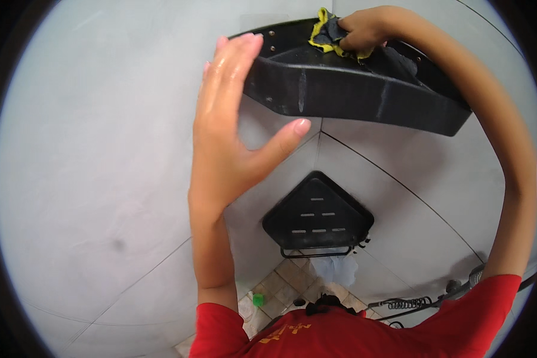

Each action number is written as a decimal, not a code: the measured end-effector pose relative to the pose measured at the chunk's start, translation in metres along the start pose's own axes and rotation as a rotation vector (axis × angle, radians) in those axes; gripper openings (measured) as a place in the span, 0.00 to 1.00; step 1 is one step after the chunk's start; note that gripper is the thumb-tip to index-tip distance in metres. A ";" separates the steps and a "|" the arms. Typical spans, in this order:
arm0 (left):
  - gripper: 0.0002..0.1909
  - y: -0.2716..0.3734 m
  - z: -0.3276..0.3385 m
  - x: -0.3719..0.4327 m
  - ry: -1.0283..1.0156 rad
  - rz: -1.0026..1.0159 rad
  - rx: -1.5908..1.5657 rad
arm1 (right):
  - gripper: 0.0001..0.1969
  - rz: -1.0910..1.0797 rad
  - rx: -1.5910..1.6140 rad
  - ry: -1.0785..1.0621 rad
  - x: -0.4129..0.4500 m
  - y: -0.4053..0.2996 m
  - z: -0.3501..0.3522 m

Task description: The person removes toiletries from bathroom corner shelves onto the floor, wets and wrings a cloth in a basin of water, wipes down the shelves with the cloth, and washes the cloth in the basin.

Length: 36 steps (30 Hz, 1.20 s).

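A black corner shelf with a raised front wall is fixed where two light wall panels meet, near the top of the view. My right hand grips a dark grey cloth with yellow edging, pressed against the inside of this shelf. Some of the cloth is hidden by the fingers. At the shelf's left end, my left hand is upright with its thumb spread from the fingers and nothing in its grasp; whether its fingertips touch the shelf I cannot tell.
Below hangs a second black corner shelf with slots and a front rail. A shower hose and a shower head are at the lower right. On the tiled floor is a green object. Pale wall panels flank the corner.
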<state>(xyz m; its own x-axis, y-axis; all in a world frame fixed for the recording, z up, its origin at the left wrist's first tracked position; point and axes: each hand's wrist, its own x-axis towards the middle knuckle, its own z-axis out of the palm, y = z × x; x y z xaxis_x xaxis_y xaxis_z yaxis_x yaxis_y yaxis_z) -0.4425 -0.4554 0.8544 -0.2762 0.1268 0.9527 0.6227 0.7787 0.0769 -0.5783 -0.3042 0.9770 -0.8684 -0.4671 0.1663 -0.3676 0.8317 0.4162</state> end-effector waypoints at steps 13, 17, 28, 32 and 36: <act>0.37 -0.005 0.006 -0.004 0.051 -0.002 -0.048 | 0.17 -0.723 0.821 -0.228 -0.037 -0.045 -0.032; 0.38 -0.002 0.010 -0.004 0.054 0.020 -0.030 | 0.16 -0.688 0.736 -0.338 -0.038 -0.046 -0.035; 0.33 -0.002 0.012 -0.001 0.075 0.031 0.001 | 0.17 -0.563 0.721 -0.824 -0.046 0.036 -0.017; 0.31 -0.007 0.008 0.001 0.096 0.049 0.045 | 0.13 -0.399 0.621 -0.852 -0.049 0.079 -0.002; 0.31 -0.011 0.016 0.003 0.102 0.074 0.019 | 0.19 0.167 0.040 -0.408 -0.082 0.056 -0.019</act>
<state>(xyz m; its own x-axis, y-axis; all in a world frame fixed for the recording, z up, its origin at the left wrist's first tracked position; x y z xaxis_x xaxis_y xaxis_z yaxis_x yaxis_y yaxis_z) -0.4620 -0.4543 0.8517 -0.1536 0.1220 0.9806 0.6241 0.7813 0.0005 -0.5210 -0.2245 1.0041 -0.9743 -0.1755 -0.1412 -0.2169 0.9003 0.3773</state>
